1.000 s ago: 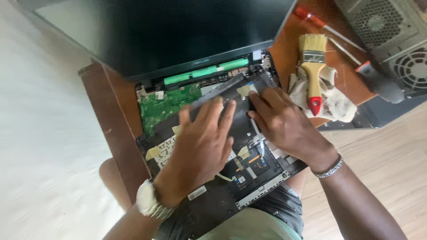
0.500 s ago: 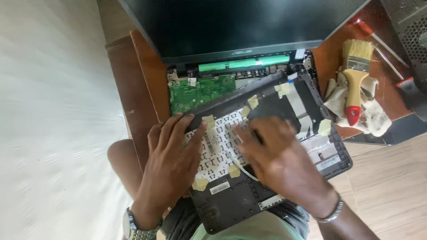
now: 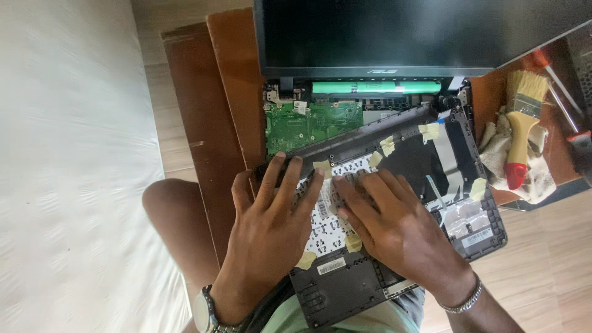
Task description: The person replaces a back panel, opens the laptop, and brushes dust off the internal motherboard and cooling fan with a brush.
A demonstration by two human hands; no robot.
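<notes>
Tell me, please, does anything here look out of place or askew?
Yes. The laptop's keyboard cover is lifted off and lies upside down and crooked across the base, leaving the green circuit board exposed. Both hands press flat on it.

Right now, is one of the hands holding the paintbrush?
No, the paintbrush lies on a cloth, while the left hand and right hand press on the keyboard panel.

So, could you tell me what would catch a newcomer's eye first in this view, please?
First, the left hand and right hand, pressed flat side by side on the upturned keyboard panel of an opened laptop at the centre. Just above, the bare green circuit board and a green battery lie under the dark screen. At the right, a paintbrush rests on a rag.
</notes>
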